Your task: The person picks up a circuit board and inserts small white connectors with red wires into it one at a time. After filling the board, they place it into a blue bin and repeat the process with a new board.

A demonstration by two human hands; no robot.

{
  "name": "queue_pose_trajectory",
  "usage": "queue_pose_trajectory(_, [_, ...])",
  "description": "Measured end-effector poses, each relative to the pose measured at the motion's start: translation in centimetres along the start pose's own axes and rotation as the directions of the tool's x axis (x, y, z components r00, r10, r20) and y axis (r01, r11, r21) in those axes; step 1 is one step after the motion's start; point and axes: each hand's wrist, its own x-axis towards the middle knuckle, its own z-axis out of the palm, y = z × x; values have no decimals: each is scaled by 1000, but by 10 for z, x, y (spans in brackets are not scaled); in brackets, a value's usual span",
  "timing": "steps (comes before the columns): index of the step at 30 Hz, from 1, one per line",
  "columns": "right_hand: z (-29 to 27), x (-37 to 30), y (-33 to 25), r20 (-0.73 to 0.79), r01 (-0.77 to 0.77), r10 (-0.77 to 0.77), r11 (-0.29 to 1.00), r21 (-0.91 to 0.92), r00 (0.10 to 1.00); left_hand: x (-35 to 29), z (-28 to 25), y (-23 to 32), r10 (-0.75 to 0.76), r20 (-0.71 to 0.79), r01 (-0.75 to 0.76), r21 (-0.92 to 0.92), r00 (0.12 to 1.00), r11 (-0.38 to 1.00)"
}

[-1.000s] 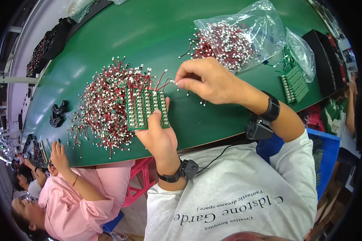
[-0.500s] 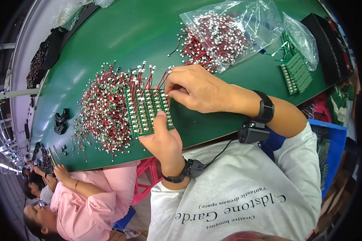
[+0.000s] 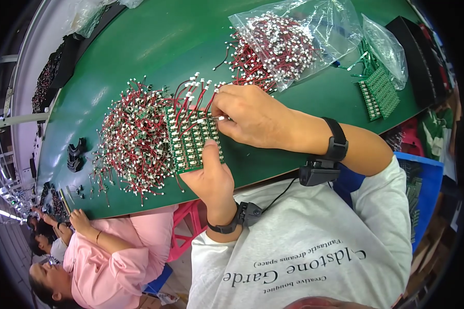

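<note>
My left hand (image 3: 211, 172) grips a green circuit board panel (image 3: 186, 149) by its near right edge, thumb flat on top. Rows of small white connectors cover the panel. Several red wires with white plugs (image 3: 193, 85) rise from its far edge. At the panel's far right corner my right hand (image 3: 255, 114) is closed in a pinch, with a small white plug (image 3: 221, 118) at its fingertips. One red wire lies across the panel toward those fingers. Left of the panel, touching or nearly touching it, lies a heap of wired boards (image 3: 136, 136).
A clear plastic bag (image 3: 335, 31) holds and partly covers red wires with white plugs (image 3: 288, 44). More green panels (image 3: 380, 95) lie at the right, near a black box (image 3: 415, 56). A black object (image 3: 76, 154) rests at left. A person in pink (image 3: 108, 247) sits nearby.
The panel has shifted slightly right and turned a little. A red wire now crosses it near my right fingertips, where a white plug has come into sight. The standing wires lean further right.
</note>
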Motion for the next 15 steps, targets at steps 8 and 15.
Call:
queue_pose_trajectory(8, [2,-1,-5,109,71,-57,988,-136,992,1,-5,-2,32,46,-36,102,998,994])
queue_pose_trajectory(15, [8,-2,-1,74,53,-47,996,-75,996,3,-10,-2,-36,-5,36,-2,999,999])
